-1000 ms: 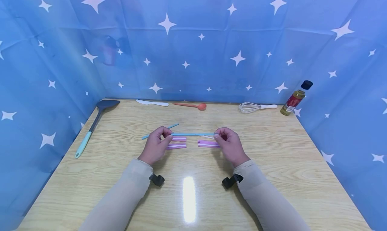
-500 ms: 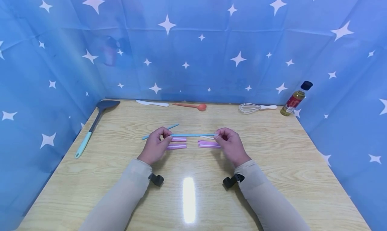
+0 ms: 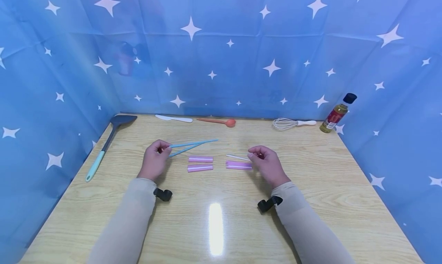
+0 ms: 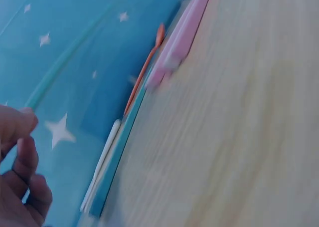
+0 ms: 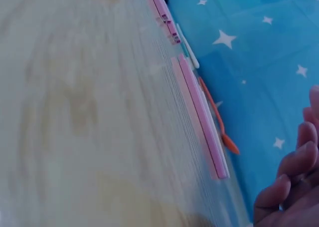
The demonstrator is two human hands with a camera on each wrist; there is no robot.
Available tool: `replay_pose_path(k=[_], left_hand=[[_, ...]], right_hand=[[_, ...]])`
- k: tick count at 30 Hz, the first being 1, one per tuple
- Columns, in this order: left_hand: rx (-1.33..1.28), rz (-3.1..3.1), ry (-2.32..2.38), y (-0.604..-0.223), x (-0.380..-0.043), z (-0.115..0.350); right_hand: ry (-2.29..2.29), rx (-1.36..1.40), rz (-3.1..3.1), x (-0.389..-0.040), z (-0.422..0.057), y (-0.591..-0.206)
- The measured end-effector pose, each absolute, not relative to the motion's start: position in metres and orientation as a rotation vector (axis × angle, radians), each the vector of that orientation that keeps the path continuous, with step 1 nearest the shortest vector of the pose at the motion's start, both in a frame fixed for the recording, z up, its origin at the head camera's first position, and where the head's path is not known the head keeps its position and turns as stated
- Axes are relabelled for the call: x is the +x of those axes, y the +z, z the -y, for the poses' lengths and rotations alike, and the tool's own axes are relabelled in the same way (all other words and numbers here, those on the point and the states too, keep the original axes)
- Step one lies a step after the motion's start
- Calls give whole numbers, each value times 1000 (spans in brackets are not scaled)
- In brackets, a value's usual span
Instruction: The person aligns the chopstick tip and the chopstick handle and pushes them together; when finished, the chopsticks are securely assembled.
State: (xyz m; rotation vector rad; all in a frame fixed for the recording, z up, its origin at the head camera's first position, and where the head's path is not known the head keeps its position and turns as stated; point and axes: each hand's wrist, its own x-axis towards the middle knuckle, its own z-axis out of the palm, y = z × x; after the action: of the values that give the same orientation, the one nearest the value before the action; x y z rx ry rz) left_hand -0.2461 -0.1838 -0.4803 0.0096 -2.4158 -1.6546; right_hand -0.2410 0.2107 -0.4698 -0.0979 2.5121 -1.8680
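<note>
My left hand [image 3: 155, 159] pinches one end of a long, thin blue stick [image 3: 195, 143], held above the table and pointing right. A second blue stick [image 3: 184, 150] lies slanted on the table, and the two overlap in the head view. My right hand [image 3: 266, 162] holds nothing, its fingers loosely bent, close over the right end of a thin white stick [image 3: 236, 157]. In front of the white stick lies a bundle of purple strips [image 3: 238, 165] with a pale stripe. Two more purple pieces [image 3: 200, 159] lie between my hands, toward the left.
A spatula [image 3: 109, 135] lies along the left edge. At the back are a white knife [image 3: 174, 118], an orange spoon [image 3: 221, 121], a whisk [image 3: 288, 123] and a bottle [image 3: 334, 116] with a black cap. Blue star-patterned cloth [image 3: 221, 64] walls in the back and sides.
The right hand has let go of the blue stick and moved slightly right. The left hand has carried the stick to the left, over the other blue one.
</note>
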Motion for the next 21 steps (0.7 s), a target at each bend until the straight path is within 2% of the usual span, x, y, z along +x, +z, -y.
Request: replay_pose_path(k=[6,21], left_hand=[[194,2439,-1580,-483,-246,200],[495,2724,-1254,-483,-246,205]], right_hand=[[-1869,-79,-2503,-243,-214,-473],[-1880,-100,-2494,-240,-211,-470]])
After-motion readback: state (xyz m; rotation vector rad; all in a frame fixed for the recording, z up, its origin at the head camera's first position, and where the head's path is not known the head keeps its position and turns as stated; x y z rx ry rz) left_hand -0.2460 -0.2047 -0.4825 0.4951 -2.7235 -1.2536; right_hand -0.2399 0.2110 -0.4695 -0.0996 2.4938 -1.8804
